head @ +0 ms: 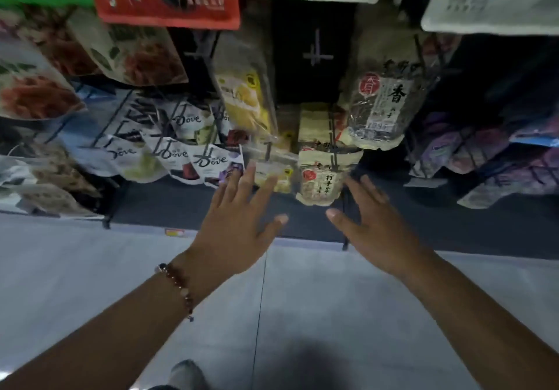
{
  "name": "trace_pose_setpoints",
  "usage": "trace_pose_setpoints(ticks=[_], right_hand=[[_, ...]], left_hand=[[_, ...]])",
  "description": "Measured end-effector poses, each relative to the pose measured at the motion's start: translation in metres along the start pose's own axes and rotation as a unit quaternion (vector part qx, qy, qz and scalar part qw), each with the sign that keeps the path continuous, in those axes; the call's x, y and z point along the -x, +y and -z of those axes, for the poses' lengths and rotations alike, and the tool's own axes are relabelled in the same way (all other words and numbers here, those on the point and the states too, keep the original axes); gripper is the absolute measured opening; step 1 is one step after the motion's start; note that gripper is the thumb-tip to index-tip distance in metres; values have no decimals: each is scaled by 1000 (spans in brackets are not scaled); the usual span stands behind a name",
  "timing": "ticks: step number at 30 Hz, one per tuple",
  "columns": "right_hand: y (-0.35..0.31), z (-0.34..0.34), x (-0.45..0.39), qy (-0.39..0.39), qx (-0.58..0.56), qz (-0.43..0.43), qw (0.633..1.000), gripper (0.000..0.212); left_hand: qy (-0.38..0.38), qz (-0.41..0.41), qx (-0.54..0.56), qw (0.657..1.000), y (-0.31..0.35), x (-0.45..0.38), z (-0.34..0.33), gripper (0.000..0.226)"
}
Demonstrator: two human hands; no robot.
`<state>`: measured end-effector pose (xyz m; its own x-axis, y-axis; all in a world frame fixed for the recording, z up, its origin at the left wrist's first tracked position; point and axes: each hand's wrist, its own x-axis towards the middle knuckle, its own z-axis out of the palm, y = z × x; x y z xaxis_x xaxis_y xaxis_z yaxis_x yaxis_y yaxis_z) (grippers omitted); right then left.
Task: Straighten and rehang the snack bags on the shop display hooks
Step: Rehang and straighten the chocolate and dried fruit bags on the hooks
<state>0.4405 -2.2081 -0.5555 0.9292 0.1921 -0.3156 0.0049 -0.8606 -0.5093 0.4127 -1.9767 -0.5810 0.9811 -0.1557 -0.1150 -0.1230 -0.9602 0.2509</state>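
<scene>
A beige snack bag (321,184) with a red round seal hangs low on the dark display rack, under a stack of similar bags (314,129). To its left hangs a small yellow bag (276,175). My left hand (239,223), with a beaded bracelet on the wrist, is spread open just below the yellow bag, fingertips close to it. On the other side my right hand (372,223) is open with straight fingers, just right of the beige bag. Neither hand holds anything.
White Dove bags (178,153) hang at the left. A larger dark-filled bag (378,111) hangs upper right, a yellow bag (245,99) upper middle. An empty hook (317,54) shows between them. Purple bags (484,153) fill the right. Grey tiled floor (302,299) lies below.
</scene>
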Motion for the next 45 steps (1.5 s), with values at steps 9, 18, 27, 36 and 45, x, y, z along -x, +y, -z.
trace_pose_setpoints(ticks=[9,18,27,36,45], right_hand=[[44,6,-16,102,72,50,991,77],[14,3,78,135,78,25,987,79],[14,-14,136,162,15,24,986,80],[61,-56,50,103,-26,32,994,71],[68,-50,7,78,-36,3,996,76]], left_hand=[[113,-33,-97,988,31,-59,-18,74],[101,-33,-59,993,41,43,25,77],[109,-57,-4,992,37,105,22,74],[58,-31,4,998,4,35,-67,72],[32,-33,-20,999,-4,-22,-49,70]])
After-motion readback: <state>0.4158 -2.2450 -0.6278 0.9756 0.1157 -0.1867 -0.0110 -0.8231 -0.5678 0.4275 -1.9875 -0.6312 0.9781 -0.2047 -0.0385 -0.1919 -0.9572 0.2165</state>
